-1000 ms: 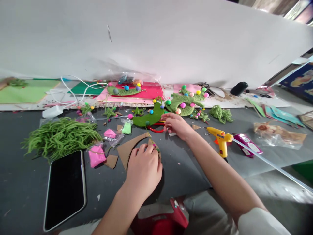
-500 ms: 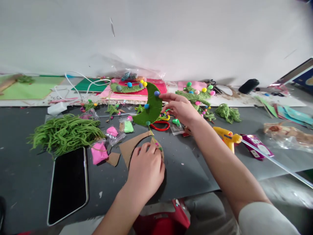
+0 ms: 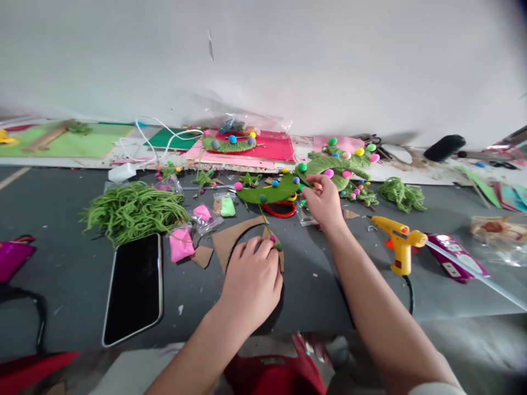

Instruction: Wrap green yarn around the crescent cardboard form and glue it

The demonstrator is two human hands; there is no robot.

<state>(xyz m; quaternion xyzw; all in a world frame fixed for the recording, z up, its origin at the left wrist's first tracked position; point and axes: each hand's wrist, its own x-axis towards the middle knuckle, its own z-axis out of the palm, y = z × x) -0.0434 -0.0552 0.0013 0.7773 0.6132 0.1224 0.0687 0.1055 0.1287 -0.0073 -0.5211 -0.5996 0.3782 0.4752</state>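
A green crescent with coloured balls along its edges lies nearly level beyond my left hand. My right hand is closed at its right tip, thumb and forefinger together beside a green ball. From the crescent's lower edge a thin green strand runs down towards my left hand. That hand is curled palm down over the brown cardboard, its fingers bent round something mostly hidden. Small pink and green balls show beside its fingertips. Red-handled scissors lie just under the crescent.
Green yarn and a phone are at left, beside pink clay bags. At right lie a yellow glue gun and a purple packet. More decorated green pieces lie along the back.
The green crescent has turned from upright to nearly level, and my right hand has shifted to its right tip. My left hand stays over the cardboard. The view has swung left.
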